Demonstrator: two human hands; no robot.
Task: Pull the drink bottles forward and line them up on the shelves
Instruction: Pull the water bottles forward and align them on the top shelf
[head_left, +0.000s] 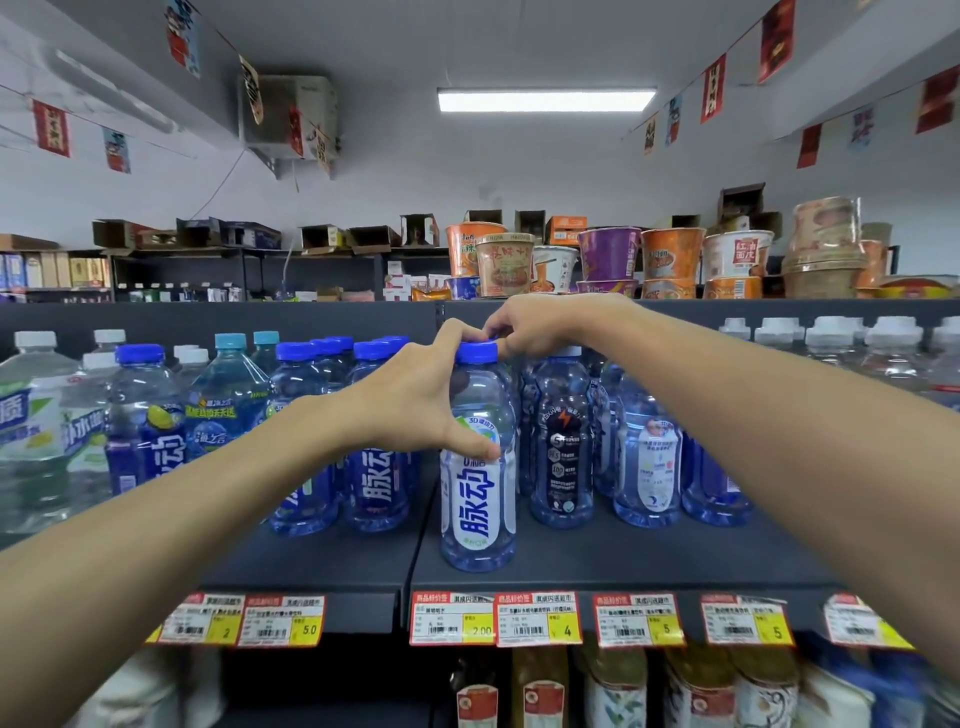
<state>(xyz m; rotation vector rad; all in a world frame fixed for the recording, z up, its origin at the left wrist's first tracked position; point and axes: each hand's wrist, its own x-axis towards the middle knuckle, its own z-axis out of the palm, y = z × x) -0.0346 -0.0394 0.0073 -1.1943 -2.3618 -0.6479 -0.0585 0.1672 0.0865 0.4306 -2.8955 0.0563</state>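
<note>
Left hand (415, 400) grips the white-labelled bottle (478, 499); right hand (540, 325) pinches its cap (475, 353).

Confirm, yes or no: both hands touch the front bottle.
Yes, the left hand grips the front bottle and the fingers of the right hand pinch its cap.

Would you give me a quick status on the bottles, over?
Left hand grips bottle. Right hand holds its cap. Bottle upright, ahead of its row. Nothing blocking.

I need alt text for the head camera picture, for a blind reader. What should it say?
Two bare hands hold a blue-capped drink bottle near the front of a dark shop shelf: the left hand grips its shoulder, the right hand pinches its cap. More bottles stand behind it.
</note>
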